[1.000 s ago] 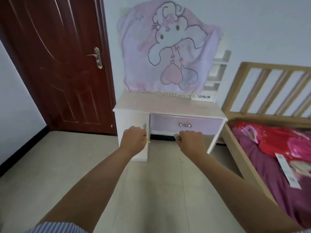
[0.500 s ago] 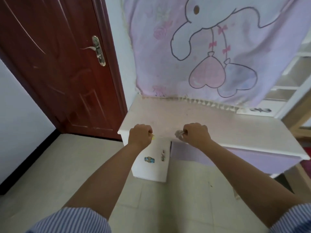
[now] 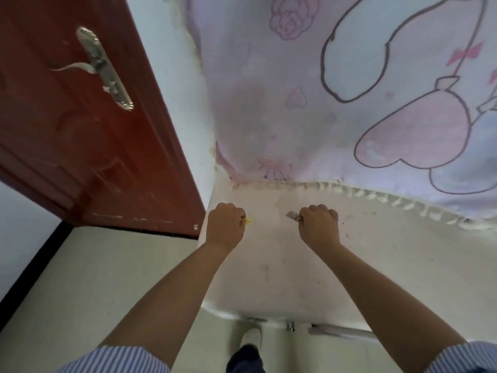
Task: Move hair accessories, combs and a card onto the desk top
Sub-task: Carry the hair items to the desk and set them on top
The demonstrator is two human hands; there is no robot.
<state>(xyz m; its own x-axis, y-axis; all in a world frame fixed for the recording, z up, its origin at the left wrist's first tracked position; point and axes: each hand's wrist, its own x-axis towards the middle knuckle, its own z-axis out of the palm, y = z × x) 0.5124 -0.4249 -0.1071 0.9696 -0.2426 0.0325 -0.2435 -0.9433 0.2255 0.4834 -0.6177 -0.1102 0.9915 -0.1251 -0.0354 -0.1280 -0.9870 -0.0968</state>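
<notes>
Both fists now over desk top [image 3: 376,265]; accessories inside fingers [image 3: 317,211]

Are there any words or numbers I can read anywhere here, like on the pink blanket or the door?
None: no words or numbers show anywhere.
Blanket: only drawings, a rose, hearts, a bow and a cartoon outline.
Door: bare, with a metal handle, no writing.
Desk top: bare, no labels.
The small things in the left hand and right hand are too hidden to show any print.

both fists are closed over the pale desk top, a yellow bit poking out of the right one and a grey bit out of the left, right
Not quite: the sides are swapped. In the head view the small yellow piece pokes from the left hand, the grey piece from the right hand. Both fists are closed over the pale desk top.
</notes>
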